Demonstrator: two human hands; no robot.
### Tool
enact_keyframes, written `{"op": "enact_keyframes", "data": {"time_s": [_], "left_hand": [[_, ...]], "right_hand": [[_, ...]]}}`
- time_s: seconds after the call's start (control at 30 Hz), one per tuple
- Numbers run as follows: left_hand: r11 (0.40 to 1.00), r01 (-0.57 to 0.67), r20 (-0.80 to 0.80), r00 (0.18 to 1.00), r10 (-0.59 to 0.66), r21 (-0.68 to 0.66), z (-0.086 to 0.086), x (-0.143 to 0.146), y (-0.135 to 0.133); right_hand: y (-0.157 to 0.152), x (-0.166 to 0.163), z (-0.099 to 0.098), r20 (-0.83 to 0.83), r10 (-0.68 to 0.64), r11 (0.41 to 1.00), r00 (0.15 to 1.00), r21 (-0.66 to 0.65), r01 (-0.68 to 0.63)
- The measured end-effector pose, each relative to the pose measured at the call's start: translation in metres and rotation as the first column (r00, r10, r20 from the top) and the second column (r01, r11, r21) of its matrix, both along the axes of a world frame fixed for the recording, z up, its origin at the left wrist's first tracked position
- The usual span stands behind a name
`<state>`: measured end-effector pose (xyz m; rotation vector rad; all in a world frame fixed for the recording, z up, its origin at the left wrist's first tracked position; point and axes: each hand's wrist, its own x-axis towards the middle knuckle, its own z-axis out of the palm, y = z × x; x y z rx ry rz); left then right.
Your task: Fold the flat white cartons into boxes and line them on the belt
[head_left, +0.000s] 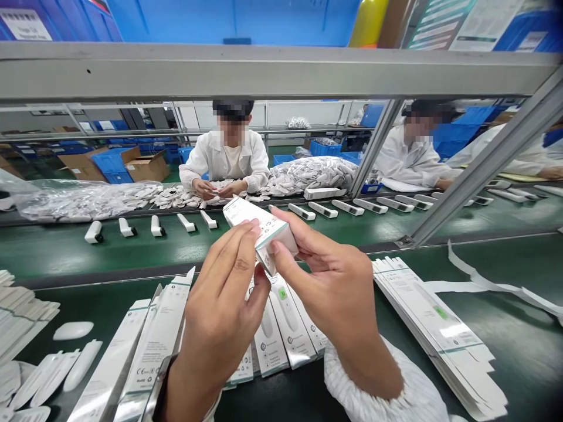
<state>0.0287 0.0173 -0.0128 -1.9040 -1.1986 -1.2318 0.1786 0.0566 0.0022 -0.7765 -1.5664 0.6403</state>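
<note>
A small white carton (259, 225) with a teal stripe is held up at the middle of the view, its near end pointing toward me. My right hand (325, 275) grips that near end between thumb and fingers. My left hand (229, 299) lies along the carton's left side, fingers together and pressed to it. Below my hands, several printed thermometer boxes (285, 322) lie side by side, partly covered by the hands. More white boxes (145, 346) stand left of my left wrist.
A stack of flat cartons (444, 334) lies to the right beside a white paper strip (479, 281). White plastic parts (57, 369) lie at the lower left. Thermometers (259, 210) line the green belt (109, 258). A person (231, 155) sits opposite; a metal shelf beam (264, 71) crosses overhead.
</note>
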Motion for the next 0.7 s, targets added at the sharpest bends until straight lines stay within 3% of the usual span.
{"op": "enact_keyframes", "data": {"time_s": [0.37, 0.5, 0.6, 0.7], "left_hand": [[0.999, -0.033, 0.020, 0.999, 0.034, -0.040, -0.002, -0.001, 0.004], [0.998, -0.049, 0.029, 0.998, 0.050, -0.028, 0.000, -0.004, 0.003], [0.996, -0.020, 0.024, 0.999, 0.022, -0.086, 0.006, -0.009, 0.001], [0.986, 0.044, -0.047, 0.998, -0.052, -0.158, 0.014, -0.016, -0.008]], "right_hand": [[0.010, 0.002, -0.001, 0.074, 0.074, 0.997, 0.995, 0.009, -0.075], [0.014, 0.014, 0.001, 0.061, 0.256, 0.967, 0.965, -0.022, -0.255], [0.017, 0.023, 0.006, 0.160, 0.412, 0.908, 0.897, 0.008, -0.419], [0.019, 0.028, 0.009, 0.270, 0.399, 0.898, 0.876, 0.077, -0.433]]}}
